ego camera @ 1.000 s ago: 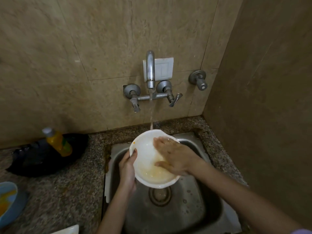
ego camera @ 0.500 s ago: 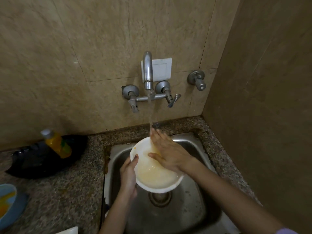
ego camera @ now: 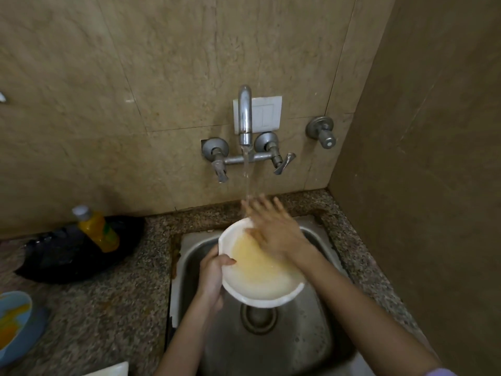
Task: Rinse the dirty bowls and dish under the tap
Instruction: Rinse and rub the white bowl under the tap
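Observation:
A white bowl [ego camera: 267, 287] with yellowish water inside is held over the steel sink [ego camera: 284, 346]. My left hand [ego camera: 214, 272] grips its left rim, thumb inside. My right hand [ego camera: 273, 227] lies flat with spread fingers across the bowl's far rim, its fingertips in the stream of water from the wall tap [ego camera: 245, 118]. A blue bowl [ego camera: 15, 321] with orange residue sits on the counter at the far left. A corner of a white dish [ego camera: 109, 370] shows at the bottom edge.
A yellow bottle [ego camera: 97, 230] lies on a black pan [ego camera: 78, 253] on the speckled granite counter [ego camera: 108, 308] left of the sink. Tiled walls close in behind and on the right, with a second valve [ego camera: 322, 131] on the back wall.
The bowl has dropped lower and tipped flatter over the drain. My right hand slid from inside the bowl up to its far rim, into the water stream.

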